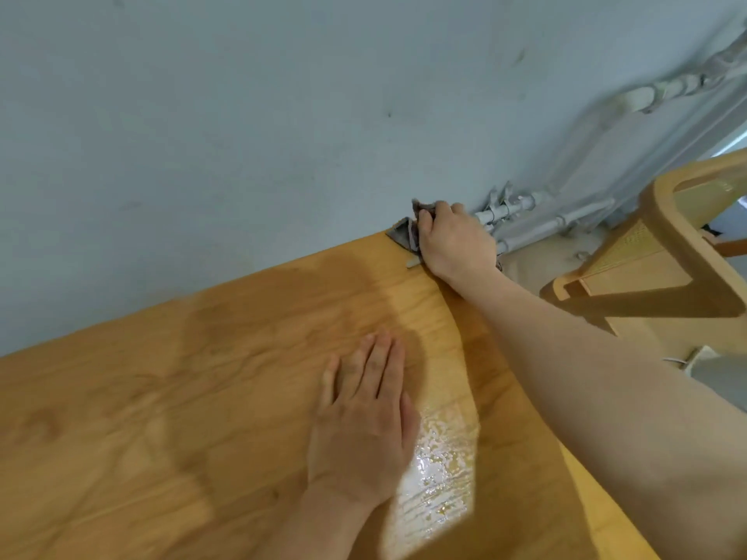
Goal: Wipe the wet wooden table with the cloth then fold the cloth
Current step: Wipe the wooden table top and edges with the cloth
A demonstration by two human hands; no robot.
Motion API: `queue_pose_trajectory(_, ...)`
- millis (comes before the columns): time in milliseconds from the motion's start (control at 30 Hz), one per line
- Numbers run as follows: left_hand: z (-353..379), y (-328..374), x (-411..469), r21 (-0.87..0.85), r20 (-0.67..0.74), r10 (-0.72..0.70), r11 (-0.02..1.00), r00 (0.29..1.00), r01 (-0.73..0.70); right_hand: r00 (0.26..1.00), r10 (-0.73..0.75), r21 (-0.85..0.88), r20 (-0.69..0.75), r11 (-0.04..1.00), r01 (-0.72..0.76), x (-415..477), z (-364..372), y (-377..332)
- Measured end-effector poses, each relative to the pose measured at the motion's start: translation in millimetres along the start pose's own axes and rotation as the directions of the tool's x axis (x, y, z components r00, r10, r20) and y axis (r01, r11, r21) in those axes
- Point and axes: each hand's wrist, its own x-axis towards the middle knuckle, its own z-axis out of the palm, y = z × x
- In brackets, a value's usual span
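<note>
You are gripping the cloth (pixel 401 236) in your right hand (pixel 452 241), fingers curling tightly round the bunched grey fabric. The hand is sitting at the far right corner of the table (pixel 161 398), close against the wall (pixel 242 115), and the cloth is lying partly on the wood there, one pointed flap sticking out to the left of your knuckles. Your left hand (pixel 364 418) is resting flat on the table nearer to you, fingers straight and lying close together, holding nothing. Just beside it, on its right, a wet patch (pixel 436 470) is glinting in the light. Darker damp marks are showing across the middle of the wood. Pipes (pixel 525 222) are running along the foot of the wall behind your right hand, and a chair (pixel 667 256) is standing off the table's right edge.
</note>
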Motion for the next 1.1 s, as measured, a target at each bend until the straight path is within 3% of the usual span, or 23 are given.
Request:
queue_pose_trajectory(167,-1.9,0.4,1.2,0.000,-0.002,0.006,1.000,1.000,-0.006,0.965,-0.221,-0.201,0.141,0.948,0.247,23.7,3.6,-29.7)
queue_pose_trajectory(267,-5.0,1.5,0.5,-0.040,0.002,-0.005,0.999,1.000,0.006,0.882,-0.394,-0.130,0.259,0.890,0.436,9.7,13.0,-71.0)
queue_pose_trajectory(367,-4.0,0.2,-0.6,-0.062,-0.072,-0.007,0.998,0.997,0.003,0.813,-0.526,-0.030,0.248,0.835,0.550,-22.2,26.9,-121.0)
queue_pose_trajectory(433,-2.1,-2.5,-2.7,-0.114,-0.114,-0.021,0.993,0.993,0.007,0.813,-0.547,-0.016,0.201,0.828,0.561,-31.2,29.8,-124.5)
queue_pose_trajectory(533,-9.3,-17.2,-11.3,-0.219,-0.118,0.018,0.975,0.993,-0.044,0.914,-0.391,-0.076,0.109,0.913,0.400,-31.9,27.1,-96.6)
queue_pose_trajectory(600,-16.3,-51.6,-24.9,-0.138,-0.124,0.035,0.989,0.992,-0.052,0.961,-0.266,-0.194,0.074,0.942,0.275,-28.6,26.4,-87.5)
queue_pose_trajectory(700,-32.9,-144.4,-55.9,-0.029,-0.138,-0.120,0.993,0.983,0.117,0.966,-0.243,-0.239,0.084,0.937,0.256,-27.5,24.3,-93.7)
queue_pose_trajectory(867,-56.2,-249.5,-121.0,0.015,-0.094,-0.280,0.959,0.955,0.283,0.917,-0.380,-0.201,0.122,0.895,0.397,-52.9,41.2,-153.2)
queue_pose_trajectory(967,-56.7,-258.0,-129.4,-0.093,-0.137,-0.407,0.913,0.903,0.397,0.869,-0.465,-0.165,0.171,0.856,0.491,-79.8,61.8,-221.4)
queue_pose_trajectory(1100,-50.2,-259.1,-126.0,-0.095,-0.189,-0.397,0.918,0.898,0.386,0.796,-0.563,-0.100,0.220,0.799,0.593,-114.1,90.3,-305.8)
